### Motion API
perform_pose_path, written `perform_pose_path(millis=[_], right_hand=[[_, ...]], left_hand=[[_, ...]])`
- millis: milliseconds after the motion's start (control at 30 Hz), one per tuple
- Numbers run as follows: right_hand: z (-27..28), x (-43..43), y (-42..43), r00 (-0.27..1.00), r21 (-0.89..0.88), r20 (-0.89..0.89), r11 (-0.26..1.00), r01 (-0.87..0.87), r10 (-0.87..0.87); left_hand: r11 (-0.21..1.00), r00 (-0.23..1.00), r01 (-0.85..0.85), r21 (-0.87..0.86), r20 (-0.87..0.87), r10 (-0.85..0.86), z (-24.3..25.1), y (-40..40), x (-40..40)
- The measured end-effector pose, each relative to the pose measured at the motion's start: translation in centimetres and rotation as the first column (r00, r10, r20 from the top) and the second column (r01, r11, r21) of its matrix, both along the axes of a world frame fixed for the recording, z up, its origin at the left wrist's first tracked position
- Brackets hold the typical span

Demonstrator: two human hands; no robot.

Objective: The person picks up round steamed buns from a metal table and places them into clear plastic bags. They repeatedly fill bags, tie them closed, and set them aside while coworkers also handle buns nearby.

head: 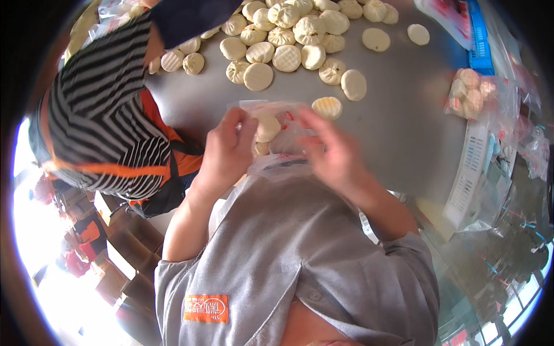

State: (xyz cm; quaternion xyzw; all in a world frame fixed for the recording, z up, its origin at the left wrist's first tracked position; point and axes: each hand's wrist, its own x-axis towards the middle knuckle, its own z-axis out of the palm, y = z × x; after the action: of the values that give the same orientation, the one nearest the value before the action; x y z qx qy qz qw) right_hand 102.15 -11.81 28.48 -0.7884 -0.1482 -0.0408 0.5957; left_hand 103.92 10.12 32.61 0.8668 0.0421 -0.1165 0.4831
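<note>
A clear plastic bag (288,138) with red print is spread between my hands at the table's near edge. Pale filled buns (268,127) lie inside it, towards its left side. My left hand (233,138) grips the bag's left side, its fingers bent round the plastic. At the bag's right side is my right hand (331,147), blurred, with fingers apart; whether it pinches the film cannot be made out. Just past the bag sits a flat bun with a browned face (327,108). Beyond it a heap of pleated and flat buns (281,36) covers the table's far part.
The metal table (389,129) extends to the right. A bagged group of buns (469,95) rests at its right edge, near a blue plastic basket (480,43) and a white slotted tray (465,173). Close on the left, a person in a striped head covering (104,112) leans over the table.
</note>
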Motion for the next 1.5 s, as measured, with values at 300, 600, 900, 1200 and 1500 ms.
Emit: perform_pose_path(millis=[300, 600, 900, 1200, 1500], right_hand=[[-12.3, 9.7, -9.6, 0.988, -0.696, -0.045, 0.714, 0.076, -0.150], [1.1, 2.0, 0.6, 0.919, -0.029, -0.175, 0.932, -0.363, 0.352], [-13.2, 4.8, -4.6, 0.942, -0.735, 0.327, 0.646, 0.207, 0.070], [1.8, 4.0, -0.4, 0.796, 0.275, -0.317, 0.853, -0.443, 0.516], [-6.6, 11.1, -3.4, 0.962, -0.571, 0.139, 0.775, 0.273, -0.237]], left_hand=[[0.980, 0.963, -0.168, -0.105, -0.228, 0.141, 2.2, 1.1, -0.7], [0.993, 0.973, -0.115, -0.027, -0.206, 0.107, 1.4, -0.6, -0.4], [0.960, 0.956, -0.215, -0.181, -0.239, 0.169, 1.8, 1.9, -0.2], [0.984, 0.961, -0.160, -0.080, -0.239, 0.137, 1.7, 0.9, 0.8], [0.936, 0.939, -0.283, -0.210, -0.257, 0.227, 0.9, 3.3, -0.2]])
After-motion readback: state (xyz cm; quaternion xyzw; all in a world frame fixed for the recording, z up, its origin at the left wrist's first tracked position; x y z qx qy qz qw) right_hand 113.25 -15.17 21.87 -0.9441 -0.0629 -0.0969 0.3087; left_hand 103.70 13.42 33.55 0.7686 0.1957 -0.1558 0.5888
